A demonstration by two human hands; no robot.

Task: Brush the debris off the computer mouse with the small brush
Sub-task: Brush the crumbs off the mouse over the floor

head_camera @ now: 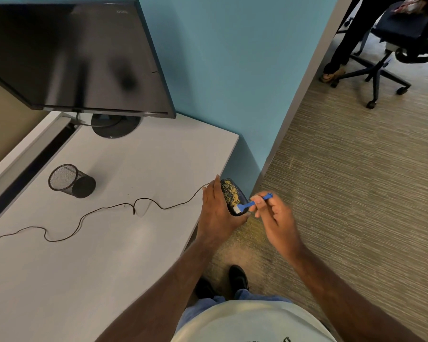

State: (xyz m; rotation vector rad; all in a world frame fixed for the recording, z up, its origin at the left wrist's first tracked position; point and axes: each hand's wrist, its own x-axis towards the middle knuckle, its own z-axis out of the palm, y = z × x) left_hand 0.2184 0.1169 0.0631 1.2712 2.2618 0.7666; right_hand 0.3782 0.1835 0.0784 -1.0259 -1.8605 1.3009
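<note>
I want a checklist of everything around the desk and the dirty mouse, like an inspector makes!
Surface: grey desk, bare where it shows.
Job's things: computer mouse, speckled with yellowish debris, held past the desk's edge; small brush, blue, white bristles on the mouse's near end.
Clutter: mesh pen cup lying on its side.
Hands: left hand grips the mouse; right hand pinches the brush handle.
Cables: thin mouse cable snaking across the desk.
Surroundings: dark monitor, blue wall, carpet, office chair, someone's legs beside it.
</note>
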